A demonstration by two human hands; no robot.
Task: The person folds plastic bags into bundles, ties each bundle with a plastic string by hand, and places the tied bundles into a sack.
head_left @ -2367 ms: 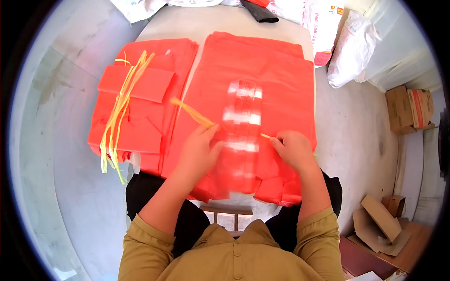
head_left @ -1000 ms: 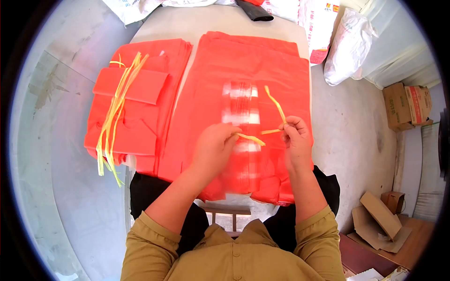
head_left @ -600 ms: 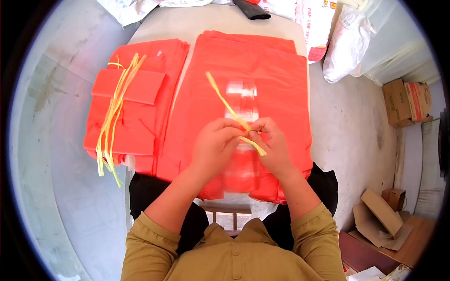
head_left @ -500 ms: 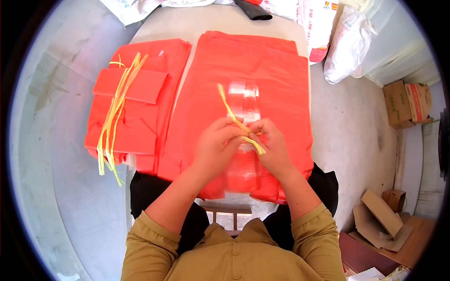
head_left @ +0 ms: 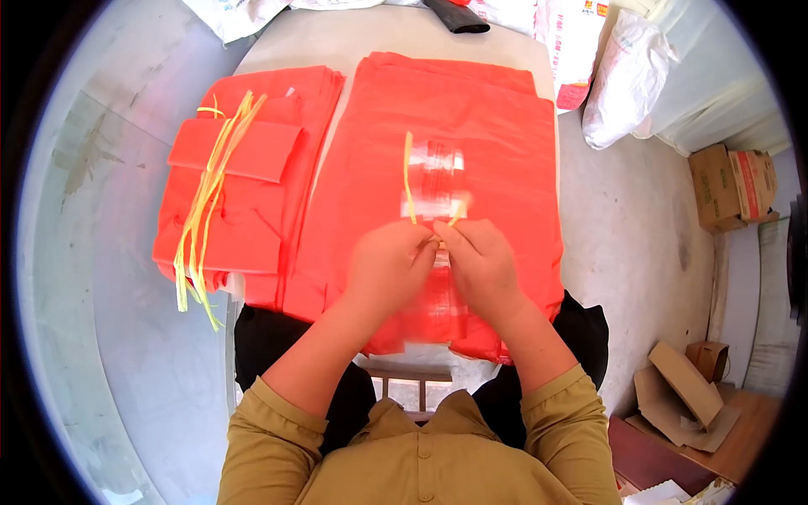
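Note:
Above the middle of a stack of red plastic bags point(head_left: 497, 143), my left hand point(head_left: 391, 257) and my right hand point(head_left: 480, 265) meet with fingertips pinched together. Both are closed on a yellow strip of raffia twine point(head_left: 408, 172). One end stands up past my left fingers, and a short blurred end sticks up by my right ones. The piece between them is mostly hidden by the fingers. Under the hands runs a clear plastic packet or band with print point(head_left: 438, 168), lying lengthwise over the red bags.
Left of the stack lies a folded red bundle point(head_left: 227, 219) with several yellow twine strips point(head_left: 210, 185) across it. White printed sacks point(head_left: 627, 80) and a black tube-like thing point(head_left: 456, 17) are at the back. Cardboard boxes point(head_left: 732, 189) stand at right.
Both hands have turned and drawn together at the twine. Its long end now stands more upright, and the end that pointed down to the right now points up.

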